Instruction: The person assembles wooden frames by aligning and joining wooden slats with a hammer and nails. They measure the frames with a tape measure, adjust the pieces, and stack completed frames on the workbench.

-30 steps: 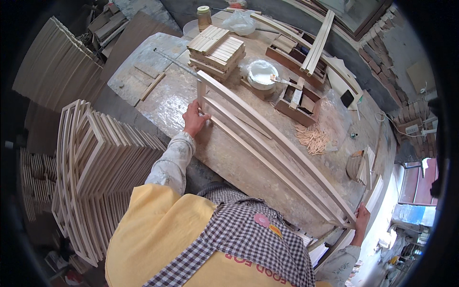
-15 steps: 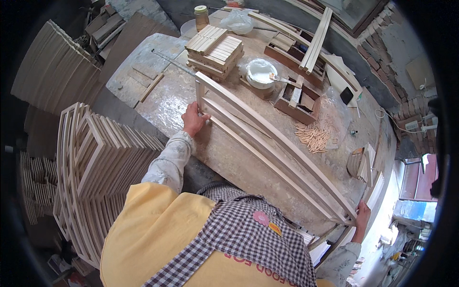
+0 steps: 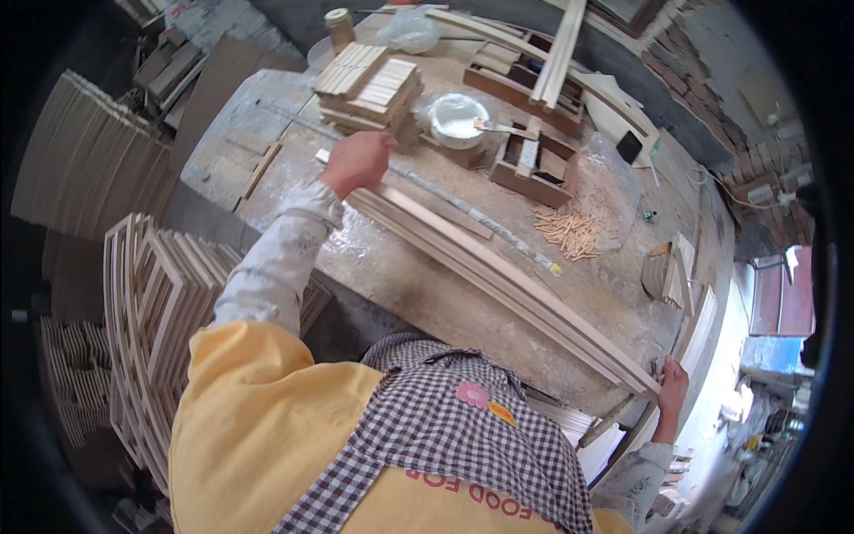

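Note:
A long pale wooden frame (image 3: 498, 260) made of narrow parallel rails lies slantwise over the workbench, its far end to the left and its near end to the right. My left hand (image 3: 358, 163) is closed over the far end, knuckles up, and covers the corner there. At the near end my right hand (image 3: 673, 392) grips the other corner, its fingers partly hidden behind the wood. Just beyond the frame, a long thin metal strip (image 3: 463, 206) with a yellow tip lies flat on the bench.
On the workbench (image 3: 427, 307) stand stacked wooden slats (image 3: 367, 86), a tub of white paste (image 3: 457, 122) with a brush across it, wooden boxes (image 3: 534, 167) and a pile of dowels (image 3: 569, 233). Many finished frames (image 3: 169, 303) lean together at the left. Curved boards (image 3: 93, 165) stand behind them.
My left hand has gone from the near side of the frame's far end to over its top. The frame has turned, so its rails look closer together. My right hand keeps its corner.

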Demonstrator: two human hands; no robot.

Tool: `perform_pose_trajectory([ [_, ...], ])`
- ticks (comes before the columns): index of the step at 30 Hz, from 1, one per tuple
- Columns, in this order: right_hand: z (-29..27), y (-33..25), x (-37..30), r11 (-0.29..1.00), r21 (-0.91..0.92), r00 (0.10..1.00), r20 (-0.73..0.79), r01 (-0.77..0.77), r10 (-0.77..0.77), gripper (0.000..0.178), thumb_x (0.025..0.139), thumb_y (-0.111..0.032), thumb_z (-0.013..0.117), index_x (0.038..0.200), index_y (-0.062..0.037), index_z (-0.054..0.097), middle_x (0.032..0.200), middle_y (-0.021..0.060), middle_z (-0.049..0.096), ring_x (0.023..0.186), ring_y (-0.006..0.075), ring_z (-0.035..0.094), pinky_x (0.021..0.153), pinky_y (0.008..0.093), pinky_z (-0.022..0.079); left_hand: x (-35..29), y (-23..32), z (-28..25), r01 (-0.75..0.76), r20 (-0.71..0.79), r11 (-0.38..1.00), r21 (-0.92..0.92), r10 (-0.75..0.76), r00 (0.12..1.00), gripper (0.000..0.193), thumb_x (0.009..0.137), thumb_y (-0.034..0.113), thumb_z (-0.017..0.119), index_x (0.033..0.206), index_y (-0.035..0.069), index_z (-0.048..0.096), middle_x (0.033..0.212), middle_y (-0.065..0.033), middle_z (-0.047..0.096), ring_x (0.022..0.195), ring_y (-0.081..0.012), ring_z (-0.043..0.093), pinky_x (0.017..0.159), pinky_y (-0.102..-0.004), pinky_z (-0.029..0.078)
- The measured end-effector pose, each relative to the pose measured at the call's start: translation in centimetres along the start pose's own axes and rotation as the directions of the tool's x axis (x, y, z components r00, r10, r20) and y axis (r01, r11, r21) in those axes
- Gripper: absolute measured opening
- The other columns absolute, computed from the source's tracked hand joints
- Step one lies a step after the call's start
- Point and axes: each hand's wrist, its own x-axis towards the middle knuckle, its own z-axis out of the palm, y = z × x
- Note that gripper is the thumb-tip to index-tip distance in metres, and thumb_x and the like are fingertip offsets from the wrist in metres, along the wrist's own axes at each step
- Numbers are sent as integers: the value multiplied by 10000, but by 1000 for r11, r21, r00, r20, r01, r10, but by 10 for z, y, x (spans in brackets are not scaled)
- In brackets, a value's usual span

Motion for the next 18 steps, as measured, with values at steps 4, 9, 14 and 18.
perform_pose_trajectory([
  [4, 0, -32, -23, 984, -173, 917, -397, -40, -33, 428, 1060, -425, 510, 993, -21, 635, 775, 49, 640, 732, 193, 627, 683, 368, 482, 9, -31, 23, -130, -124, 991, -19, 126, 984, 327, 935, 213, 613, 1248, 147, 685, 1124, -147, 709, 1064, -333, 673, 900, -444, 531],
  [9, 17, 149, -39, 967, 249, 657, -722, -47, 217, 225, 891, -91, 576, 1071, 0, 675, 1119, 168, 669, 1031, 319, 645, 940, 400, 511, -1, 22, 36, -359, -391, 927, -106, 293, 872, 371, 942, 228, 680, 1284, 94, 629, 1200, -141, 670, 1077, -381, 635, 882, -468, 512],
  [14, 119, 162, -67, 839, -64, 829, -212, -541, 518, 684, 869, -539, 719, 1146, 82, 641, 1150, 318, 664, 1103, 453, 648, 948, 509, 495, -73, 164, 51, -590, -215, 787, -180, 554, 804, 462, 873, 246, 760, 1291, 109, 618, 1189, -114, 671, 1030, -348, 632, 880, -432, 494],
  [18, 149, 141, -69, 861, -13, 840, -226, -509, 493, 725, 798, -555, 786, 1102, 87, 643, 1092, 315, 689, 1046, 465, 666, 889, 509, 511, -113, 254, 49, -825, -129, 548, -135, 816, 563, 548, 854, 342, 757, 1302, 68, 599, 1192, -117, 672, 1051, -308, 634, 886, -416, 487],
])
